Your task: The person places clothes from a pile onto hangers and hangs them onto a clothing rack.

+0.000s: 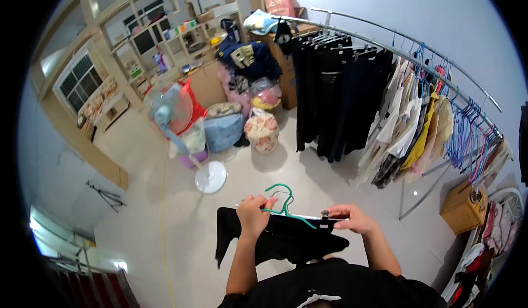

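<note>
In front of my body hangs a black garment (280, 236), its waistband along the bar of a clip hanger (309, 217) with a dark clip near the right end. A green hanger (287, 204) lies across the front of that bar, its hook pointing up. My left hand (252, 213) is closed at the left end, with the green hanger's arm in its fingers. The fingers of my right hand (353, 219) pinch the right end of the clip hanger beside the clip. The exact grip of the left fingers is partly hidden.
To the right stands a metal clothes rack (374, 41) with black trousers (330, 93), shirts and several bare hangers (467, 135). A white fan (211, 177), stuffed bags (224, 132) and a floral bundle (262, 132) are ahead. A cardboard box (463, 206) sits at right.
</note>
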### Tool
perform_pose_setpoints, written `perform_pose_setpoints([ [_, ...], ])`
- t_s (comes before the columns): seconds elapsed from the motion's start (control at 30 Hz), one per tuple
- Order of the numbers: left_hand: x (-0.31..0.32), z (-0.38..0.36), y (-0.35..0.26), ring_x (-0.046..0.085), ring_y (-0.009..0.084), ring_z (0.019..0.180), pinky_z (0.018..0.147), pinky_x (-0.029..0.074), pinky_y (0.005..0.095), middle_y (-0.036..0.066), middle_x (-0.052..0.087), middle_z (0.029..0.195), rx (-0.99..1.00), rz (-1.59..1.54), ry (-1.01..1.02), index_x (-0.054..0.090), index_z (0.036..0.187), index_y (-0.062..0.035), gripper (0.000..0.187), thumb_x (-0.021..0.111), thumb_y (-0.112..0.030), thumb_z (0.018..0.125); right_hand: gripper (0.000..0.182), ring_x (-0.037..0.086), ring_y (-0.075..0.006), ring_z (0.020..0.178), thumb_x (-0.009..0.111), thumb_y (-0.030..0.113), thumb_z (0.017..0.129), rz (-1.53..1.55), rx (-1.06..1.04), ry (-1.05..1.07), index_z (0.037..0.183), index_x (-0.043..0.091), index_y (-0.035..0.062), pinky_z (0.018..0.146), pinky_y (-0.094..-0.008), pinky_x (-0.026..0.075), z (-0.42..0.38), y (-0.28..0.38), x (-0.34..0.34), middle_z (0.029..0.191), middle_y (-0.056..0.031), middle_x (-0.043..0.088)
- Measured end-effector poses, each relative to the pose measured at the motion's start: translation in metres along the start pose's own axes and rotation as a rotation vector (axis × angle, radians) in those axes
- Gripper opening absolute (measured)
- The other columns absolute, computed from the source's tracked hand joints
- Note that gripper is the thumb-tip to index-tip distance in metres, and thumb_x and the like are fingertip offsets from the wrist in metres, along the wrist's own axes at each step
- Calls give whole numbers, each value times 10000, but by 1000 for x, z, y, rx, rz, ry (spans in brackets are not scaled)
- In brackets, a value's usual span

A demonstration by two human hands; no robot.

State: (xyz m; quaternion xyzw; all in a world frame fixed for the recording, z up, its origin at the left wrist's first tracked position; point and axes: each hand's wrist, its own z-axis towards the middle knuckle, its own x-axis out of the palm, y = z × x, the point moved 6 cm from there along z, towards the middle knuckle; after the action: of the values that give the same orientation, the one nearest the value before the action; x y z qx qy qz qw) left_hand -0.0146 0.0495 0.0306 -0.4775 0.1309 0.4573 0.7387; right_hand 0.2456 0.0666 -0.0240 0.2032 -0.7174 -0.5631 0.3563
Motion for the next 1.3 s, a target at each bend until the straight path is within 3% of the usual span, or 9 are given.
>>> perform_pose_setpoints([
  [0.07,19,-2,-8,475,234,497,452,360,359,67,463,490,11,-74,31,511,529,-63,337,716,-260,709,535,543,-91,893,695,83,713,-17,-73,-30,1211,502,45,690,-205,468,-13,13,0,1074,-47,584],
  [0.2,106,122,-17,466,252,483,451,355,366,84,462,501,123,-42,82,508,533,-58,331,722,-244,704,490,529,-68,805,654,88,750,-40,-143,-116,1214,500,56,635,-187,445,57,68,-90,1059,-50,592],
  [0.3,144,173,-22,465,261,484,449,347,368,94,457,510,162,-49,131,501,539,-47,333,713,-234,716,453,536,-69,807,646,88,764,-49,-170,-196,1195,512,54,670,-200,451,78,89,-132,1048,-51,596],
  [0.33,157,188,-21,465,261,484,449,347,368,94,457,510,172,-40,142,501,539,-47,333,713,-234,716,410,549,-79,834,629,68,779,-86,-359,-186,1175,523,45,726,-222,461,88,95,-143,1052,-53,595],
  [0.7,270,319,27,432,248,462,436,326,346,100,424,512,234,-314,120,490,542,-24,270,693,-115,696,303,566,-81,829,622,20,784,87,-323,-508,1080,564,-10,723,-212,456,188,129,-239,968,-77,626],
  [0.9,277,411,79,464,232,476,442,349,336,83,474,529,289,-370,90,594,603,-30,103,689,-57,633,337,561,-144,872,615,160,788,17,-459,-475,1075,576,-11,767,-256,433,285,205,-280,989,-93,616],
  [1.1,254,482,136,500,255,510,472,388,353,92,514,552,206,-267,-15,606,612,-52,74,664,-73,653,256,523,-268,1038,537,227,839,-1304,-681,-1154,1018,592,52,940,-399,365,416,299,-350,1067,-136,581],
  [1.17,268,496,160,487,264,504,463,372,367,90,497,525,227,-207,-47,553,570,-58,172,686,-112,664,277,469,-292,1104,556,246,824,-1668,-538,-1295,1030,588,63,1005,-456,278,446,304,-366,1103,-146,560],
  [1.3,289,527,163,478,265,499,458,366,368,92,485,522,304,-222,-14,536,564,-56,212,703,-138,665,209,531,-270,872,577,273,809,-1697,-280,-1193,768,589,69,1014,-490,245,440,290,-386,770,-86,558],
])
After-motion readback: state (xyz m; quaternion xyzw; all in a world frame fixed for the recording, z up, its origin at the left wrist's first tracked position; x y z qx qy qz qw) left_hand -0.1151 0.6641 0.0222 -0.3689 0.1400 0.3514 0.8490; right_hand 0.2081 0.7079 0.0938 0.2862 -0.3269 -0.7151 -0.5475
